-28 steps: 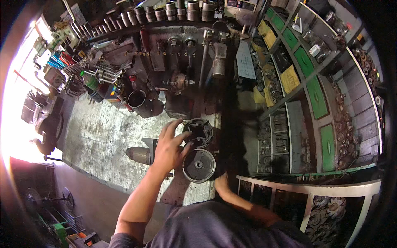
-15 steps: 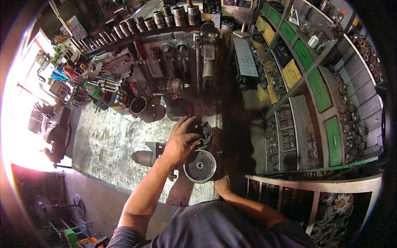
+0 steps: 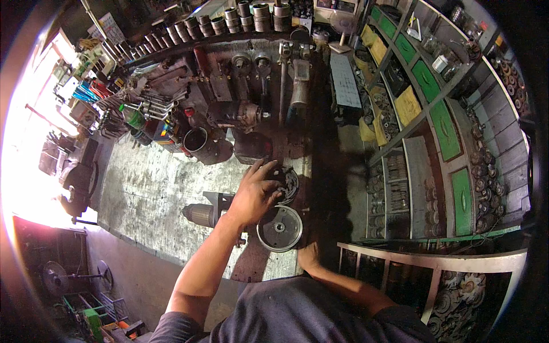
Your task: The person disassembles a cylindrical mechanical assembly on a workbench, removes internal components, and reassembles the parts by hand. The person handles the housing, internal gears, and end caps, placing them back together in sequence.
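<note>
My left hand [image 3: 255, 193] reaches over a dark round metal part [image 3: 290, 187], its fingers spread and stretched across the left side of that part. The fingertips are in shadow, so contact is hard to make out. Just in front of it, a shallow round metal housing [image 3: 279, 228] with a raised rim and a small centre hole lies on the workbench [image 3: 148, 188]. Under my left wrist, a ribbed cylindrical metal part [image 3: 200, 215] with a flat bracket is partly covered. My right hand [image 3: 309, 257] is at the bench's right edge, its fingers hidden in shadow.
Behind the hands stand a dark block-shaped thing [image 3: 251, 147], an open can [image 3: 196, 139] and an impact wrench [image 3: 237, 114]. Sockets [image 3: 231, 20] line the back rack. At left, a bench vise [image 3: 74, 188]; at right, shelves with green drawers [image 3: 443, 128].
The whole view has shifted slightly, moving the back of the bench rightward. My left hand stays over the dark round part with fingers spread; my right hand remains at the bench edge.
</note>
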### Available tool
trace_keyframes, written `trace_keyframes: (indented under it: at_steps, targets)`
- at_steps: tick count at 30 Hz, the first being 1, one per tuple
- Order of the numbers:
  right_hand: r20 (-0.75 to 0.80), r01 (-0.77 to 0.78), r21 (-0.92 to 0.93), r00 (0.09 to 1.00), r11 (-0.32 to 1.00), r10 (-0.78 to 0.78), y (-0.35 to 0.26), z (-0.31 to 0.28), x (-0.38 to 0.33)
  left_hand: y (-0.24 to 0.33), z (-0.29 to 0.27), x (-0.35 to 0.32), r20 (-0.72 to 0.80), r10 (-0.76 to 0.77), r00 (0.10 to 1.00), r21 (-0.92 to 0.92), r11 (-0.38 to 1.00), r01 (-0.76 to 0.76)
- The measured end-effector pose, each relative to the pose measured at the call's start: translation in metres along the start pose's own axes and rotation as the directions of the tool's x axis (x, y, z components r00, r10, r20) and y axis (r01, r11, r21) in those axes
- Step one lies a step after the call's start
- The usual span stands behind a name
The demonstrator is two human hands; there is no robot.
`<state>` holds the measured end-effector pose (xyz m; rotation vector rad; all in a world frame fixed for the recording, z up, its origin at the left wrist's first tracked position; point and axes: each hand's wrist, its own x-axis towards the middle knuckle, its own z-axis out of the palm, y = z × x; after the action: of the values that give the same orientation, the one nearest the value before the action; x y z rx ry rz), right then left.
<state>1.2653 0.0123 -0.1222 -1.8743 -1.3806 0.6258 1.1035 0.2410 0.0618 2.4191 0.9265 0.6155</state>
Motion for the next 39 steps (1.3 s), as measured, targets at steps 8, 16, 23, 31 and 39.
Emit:
trace_keyframes:
  at_steps: [8,16,23,31,39]
  targets:
    - [0.036,-0.126,0.149,0.992,0.981,0.122,-0.024,-0.016,0.002,-0.005,-0.008,0.005,0.119,0.006,0.993,-0.025,1.0,-0.003]
    - [0.041,-0.025,-0.02,0.999,0.999,0.026,0.003,0.001,-0.005,-0.006,-0.001,0.001,0.057,0.025,0.998,0.05,0.998,-0.027]
    - [0.046,0.079,-0.085,0.996,0.993,-0.075,0.028,0.012,-0.006,-0.004,-0.005,0.0,0.045,0.039,0.998,0.04,0.998,-0.04]
    - [0.133,0.193,-0.266,0.978,0.945,-0.162,0.031,0.009,-0.012,-0.009,-0.002,-0.003,0.032,0.047,0.998,-0.089,0.995,-0.044]
    - [0.127,0.181,-0.217,0.98,0.959,-0.156,0.023,0.004,-0.007,0.006,-0.007,-0.016,0.035,0.011,0.999,-0.138,0.99,-0.006]
